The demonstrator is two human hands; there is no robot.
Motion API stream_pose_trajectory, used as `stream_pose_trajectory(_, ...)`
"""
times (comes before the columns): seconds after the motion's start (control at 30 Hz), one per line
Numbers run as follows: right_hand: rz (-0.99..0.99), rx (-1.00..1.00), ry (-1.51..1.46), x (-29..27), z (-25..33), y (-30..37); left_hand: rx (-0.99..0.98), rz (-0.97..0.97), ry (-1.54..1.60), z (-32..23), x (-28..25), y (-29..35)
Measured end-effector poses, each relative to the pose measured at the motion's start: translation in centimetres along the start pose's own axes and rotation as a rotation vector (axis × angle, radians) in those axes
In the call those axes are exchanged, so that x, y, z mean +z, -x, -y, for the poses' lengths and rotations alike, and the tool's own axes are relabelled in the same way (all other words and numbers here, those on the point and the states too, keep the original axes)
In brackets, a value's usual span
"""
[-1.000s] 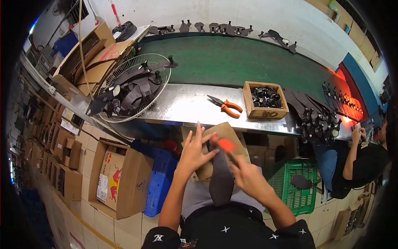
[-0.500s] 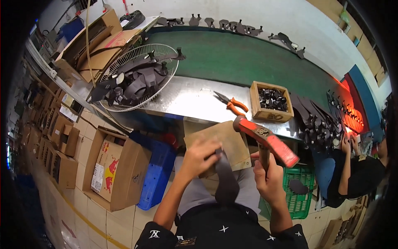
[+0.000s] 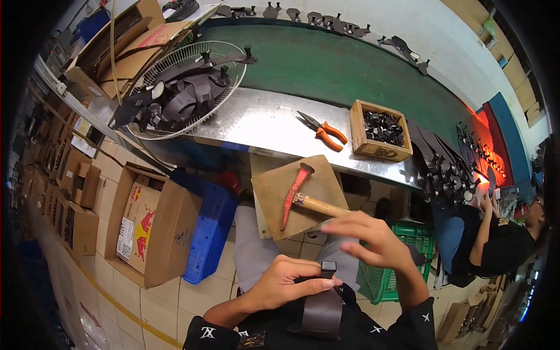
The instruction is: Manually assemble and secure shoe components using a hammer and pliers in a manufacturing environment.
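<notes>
My left hand [image 3: 287,284] pinches a dark brown shoe sole [image 3: 322,316] close to my body, with its small block heel [image 3: 328,267] pointing up between thumb and fingers. Above and to the right of it, my right hand [image 3: 373,240] is open, its fingers stretched and apart, with nothing in it. A hammer [image 3: 326,207] with a worn red head and wooden handle lies on a square tan board [image 3: 265,191] over my knees. The handle's end reaches the right hand's fingertips; whether they touch I cannot tell.
On the metal bench edge [image 3: 256,119] lie orange-handled pliers [image 3: 324,133], beside a wooden box [image 3: 382,153] of small black parts. A wire basket [image 3: 238,81] holds more soles. Cartons [image 3: 169,239] and a blue crate [image 3: 213,233] stand left; a green crate [image 3: 402,277] and a co-worker [image 3: 501,245] are right.
My right hand has let go of the hammer, which now lies on the board. My left hand has drawn the sole off the board toward my body and turned its heel up.
</notes>
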State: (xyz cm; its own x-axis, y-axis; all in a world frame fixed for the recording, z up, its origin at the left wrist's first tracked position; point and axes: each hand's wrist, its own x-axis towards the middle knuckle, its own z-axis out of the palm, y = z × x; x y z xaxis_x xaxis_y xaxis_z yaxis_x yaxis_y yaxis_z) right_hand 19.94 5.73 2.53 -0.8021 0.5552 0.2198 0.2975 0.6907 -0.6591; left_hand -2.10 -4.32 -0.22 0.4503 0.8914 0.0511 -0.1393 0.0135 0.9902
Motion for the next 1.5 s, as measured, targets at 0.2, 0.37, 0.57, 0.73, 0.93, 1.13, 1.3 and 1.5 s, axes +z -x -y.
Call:
stream_pose_trajectory(0.2, 0.349, -0.176, -0.524, -2.4, 2.0, -0.6, 0.055, 0.176, 0.093, -0.4, 0.7, -0.6)
stream_pose_trajectory(0.37, 0.551, -0.236, -0.611, -3.1, 2.9, -2.1, 0.117, 0.350, 0.177, -1.1, 0.6, -1.1)
stream_pose_trajectory(0.57, 0.683, -0.414, -0.551, -2.5, 3.8, -3.4, 0.181, 0.424, 0.340, 0.0, 1.3, -1.0)
stream_pose_trajectory(0.73, 0.690, -0.421, -0.518, -2.2, 4.9, -3.7, 0.296, 0.403, 0.341, 0.4, 1.6, -0.5)
stream_pose_trajectory(0.93, 0.680, -0.465, -0.513, -2.3, 5.5, -3.1, 0.305, 0.525, 0.297, 0.5, 1.7, 0.0)
stream_pose_trajectory(1.13, 0.675, -0.456, -0.505, -2.4, 5.8, -2.2, 0.316, 0.502, 0.287, 0.3, 2.4, 0.6)
stream_pose_trajectory(1.3, 0.757, -0.486, -0.482, -2.4, 3.8, -4.9, 0.318, 0.349, 0.236, 0.3, 0.9, 0.5)
stream_pose_trajectory(1.5, 0.308, -0.120, 0.053, -5.7, -0.4, -2.5, 0.274, -0.334, -0.192, -2.9, -3.5, -0.6)
